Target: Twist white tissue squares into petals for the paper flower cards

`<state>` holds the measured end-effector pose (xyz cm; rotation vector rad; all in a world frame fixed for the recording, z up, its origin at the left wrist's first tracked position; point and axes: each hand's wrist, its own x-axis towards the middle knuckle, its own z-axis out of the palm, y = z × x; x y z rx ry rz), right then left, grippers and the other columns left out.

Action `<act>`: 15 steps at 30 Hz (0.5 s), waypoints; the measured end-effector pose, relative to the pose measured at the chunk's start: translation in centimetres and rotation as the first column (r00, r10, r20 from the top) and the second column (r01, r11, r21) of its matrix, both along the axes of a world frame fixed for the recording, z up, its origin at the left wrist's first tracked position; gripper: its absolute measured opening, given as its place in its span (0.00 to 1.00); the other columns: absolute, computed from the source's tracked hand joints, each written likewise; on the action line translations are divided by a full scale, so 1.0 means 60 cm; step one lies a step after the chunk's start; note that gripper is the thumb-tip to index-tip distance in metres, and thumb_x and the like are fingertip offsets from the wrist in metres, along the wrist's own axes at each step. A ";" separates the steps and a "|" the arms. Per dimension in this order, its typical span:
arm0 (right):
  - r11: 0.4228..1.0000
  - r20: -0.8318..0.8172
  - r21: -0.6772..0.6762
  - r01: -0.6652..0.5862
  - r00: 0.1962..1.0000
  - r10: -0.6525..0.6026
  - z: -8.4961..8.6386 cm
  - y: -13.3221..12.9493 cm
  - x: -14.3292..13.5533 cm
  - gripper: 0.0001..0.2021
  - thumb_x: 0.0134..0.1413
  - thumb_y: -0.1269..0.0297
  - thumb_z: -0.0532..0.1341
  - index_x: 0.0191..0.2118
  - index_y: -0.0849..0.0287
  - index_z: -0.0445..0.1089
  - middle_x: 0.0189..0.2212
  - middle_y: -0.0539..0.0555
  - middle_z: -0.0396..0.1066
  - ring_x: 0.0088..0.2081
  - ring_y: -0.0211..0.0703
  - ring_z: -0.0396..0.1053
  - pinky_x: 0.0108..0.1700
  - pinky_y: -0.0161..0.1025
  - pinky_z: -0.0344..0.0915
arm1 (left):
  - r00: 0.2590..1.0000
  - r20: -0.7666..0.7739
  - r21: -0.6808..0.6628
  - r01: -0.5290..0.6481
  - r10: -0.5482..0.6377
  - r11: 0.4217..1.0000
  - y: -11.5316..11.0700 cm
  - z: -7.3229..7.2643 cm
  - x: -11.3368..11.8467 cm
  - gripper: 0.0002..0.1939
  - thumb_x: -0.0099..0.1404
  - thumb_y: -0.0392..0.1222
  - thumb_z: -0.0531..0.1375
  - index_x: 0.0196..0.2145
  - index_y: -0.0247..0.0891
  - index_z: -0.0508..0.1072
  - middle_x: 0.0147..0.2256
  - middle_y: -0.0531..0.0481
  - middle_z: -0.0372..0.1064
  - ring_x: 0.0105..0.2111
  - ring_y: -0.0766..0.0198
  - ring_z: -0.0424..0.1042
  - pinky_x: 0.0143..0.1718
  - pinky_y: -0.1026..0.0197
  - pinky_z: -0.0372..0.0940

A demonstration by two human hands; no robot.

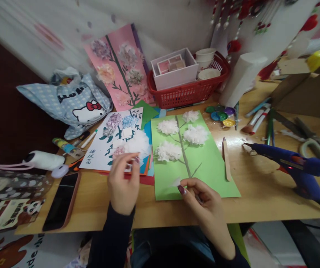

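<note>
A green sheet (204, 175) lies on the desk with a painted branch and several white ruffled paper flowers (195, 134). Over its lower edge my right hand (204, 204) pinches a small white piece (176, 182) between thumb and finger. My left hand (125, 182) is at the pile of thin white paper (139, 143), thumb and index finger nearly together; whether a piece is between them is too small to tell. That pile rests on a white sheet (93, 160) with painted flowers. A wooden stick (226, 160) lies along the green sheet's right side.
At the right are a blue glue gun (290, 158) and scissors (313, 139). Behind stand a red basket (187, 93), a paper roll (242, 78) and a pink flower picture (115, 70). Paint cups (219, 116), a phone (61, 201) and a checked bag (84, 104) surround the sheets.
</note>
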<state>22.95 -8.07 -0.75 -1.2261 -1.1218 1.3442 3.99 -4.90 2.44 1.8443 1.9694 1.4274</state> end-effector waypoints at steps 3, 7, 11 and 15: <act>1.000 -0.002 -0.003 0.010 1.000 -0.010 0.006 0.003 0.002 0.11 0.57 0.57 0.64 0.33 0.60 0.75 0.16 0.44 0.53 0.20 0.35 0.50 0.22 0.33 0.49 | 0.909 0.241 -0.175 0.386 -0.341 0.906 -0.032 0.003 0.050 0.09 0.67 0.37 0.60 0.41 0.40 0.80 0.41 0.44 0.78 0.42 0.58 0.77 0.44 0.59 0.73; 1.000 -0.099 0.013 -0.010 0.995 0.011 0.005 0.003 0.008 0.08 0.57 0.59 0.65 0.34 0.58 0.77 0.24 0.52 0.72 0.29 0.43 0.69 0.32 0.36 0.67 | 0.737 0.582 -0.224 0.552 -0.344 0.803 -0.044 -0.002 0.084 0.08 0.63 0.37 0.64 0.41 0.40 0.82 0.40 0.43 0.78 0.40 0.59 0.79 0.40 0.62 0.75; 0.999 -0.172 0.023 -0.025 0.985 0.028 0.000 0.000 0.013 0.08 0.59 0.60 0.64 0.37 0.57 0.78 0.27 0.53 0.74 0.32 0.44 0.71 0.36 0.37 0.69 | 0.590 0.790 -0.232 0.538 -0.165 0.810 -0.036 -0.011 0.085 0.05 0.60 0.37 0.67 0.36 0.38 0.83 0.37 0.45 0.80 0.38 0.61 0.80 0.39 0.65 0.75; 1.000 -0.132 0.015 -0.004 0.991 0.006 -0.005 -0.006 0.013 0.09 0.61 0.58 0.64 0.39 0.58 0.77 0.20 0.46 0.61 0.23 0.36 0.55 0.25 0.33 0.56 | 0.513 0.857 -0.246 0.489 -0.047 0.837 -0.030 -0.023 0.079 0.05 0.57 0.38 0.70 0.31 0.36 0.80 0.30 0.48 0.79 0.31 0.66 0.78 0.35 0.68 0.73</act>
